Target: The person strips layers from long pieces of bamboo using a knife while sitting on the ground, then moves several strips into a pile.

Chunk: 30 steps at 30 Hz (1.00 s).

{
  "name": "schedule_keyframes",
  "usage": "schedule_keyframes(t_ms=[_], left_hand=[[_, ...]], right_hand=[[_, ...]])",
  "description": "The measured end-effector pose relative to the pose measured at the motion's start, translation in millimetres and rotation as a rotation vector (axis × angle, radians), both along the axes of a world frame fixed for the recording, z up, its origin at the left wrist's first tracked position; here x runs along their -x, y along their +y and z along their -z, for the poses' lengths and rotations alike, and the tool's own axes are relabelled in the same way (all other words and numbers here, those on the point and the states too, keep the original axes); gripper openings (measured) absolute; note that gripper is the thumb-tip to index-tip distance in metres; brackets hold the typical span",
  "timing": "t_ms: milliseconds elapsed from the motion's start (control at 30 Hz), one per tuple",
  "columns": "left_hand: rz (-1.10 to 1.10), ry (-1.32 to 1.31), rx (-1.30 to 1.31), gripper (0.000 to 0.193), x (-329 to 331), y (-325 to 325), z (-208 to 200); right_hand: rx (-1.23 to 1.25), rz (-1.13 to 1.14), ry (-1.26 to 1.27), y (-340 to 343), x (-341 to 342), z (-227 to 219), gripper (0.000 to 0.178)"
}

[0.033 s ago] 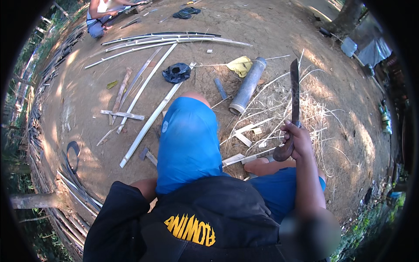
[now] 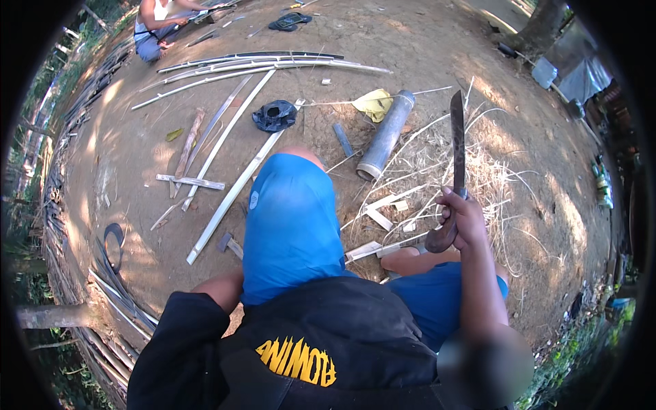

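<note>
My right hand point(image 2: 462, 217) is closed around the curved wooden handle of a machete point(image 2: 458, 137). Its dark blade points up and away from me, above a heap of pale shavings point(image 2: 488, 178). Cut wood or bamboo pieces point(image 2: 380, 217) lie left of that hand. Just beyond them rests a thick bamboo tube point(image 2: 387, 135) on the ground. Of my left arm point(image 2: 224, 290) only a part shows beside my blue-clad raised knee; the left hand itself is hidden.
Long split bamboo strips point(image 2: 236, 184) lie to the left and far ahead. A black plastic bag point(image 2: 275, 115), a yellow leaf-like piece point(image 2: 373, 105) and a small hammer-like tool point(image 2: 231, 244) are on the dirt. Another person point(image 2: 157, 31) squats at the far left, near a dark sandal point(image 2: 290, 22).
The view has shifted very slightly. My right hand keeps its hold on the machete in nearly the same place.
</note>
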<state>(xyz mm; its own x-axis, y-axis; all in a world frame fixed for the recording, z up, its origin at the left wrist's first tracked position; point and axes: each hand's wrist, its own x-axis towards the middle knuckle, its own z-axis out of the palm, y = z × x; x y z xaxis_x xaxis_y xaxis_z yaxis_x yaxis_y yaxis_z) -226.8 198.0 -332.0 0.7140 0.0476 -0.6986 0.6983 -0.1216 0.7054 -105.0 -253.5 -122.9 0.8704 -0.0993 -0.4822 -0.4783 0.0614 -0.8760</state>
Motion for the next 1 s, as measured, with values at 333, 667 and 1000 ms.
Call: schedule_keyframes(t_ms=[333,667,1000], left_hand=[[-0.057,-0.436,-0.455,0.041,-114.9,84.4,-77.1],[0.359,-0.418,-0.421,0.044,-307.6,12.9,-63.1],[1.247,-0.358,-0.839,0.056,-611.2,-155.1,35.7]], right_hand=[[0.013,-0.039,0.003,11.0,13.9,15.6,0.077],[-0.095,-0.102,0.383,-34.6,3.8,78.9,0.086],[0.224,-0.152,0.501,-52.6,-89.9,91.1,0.056]])
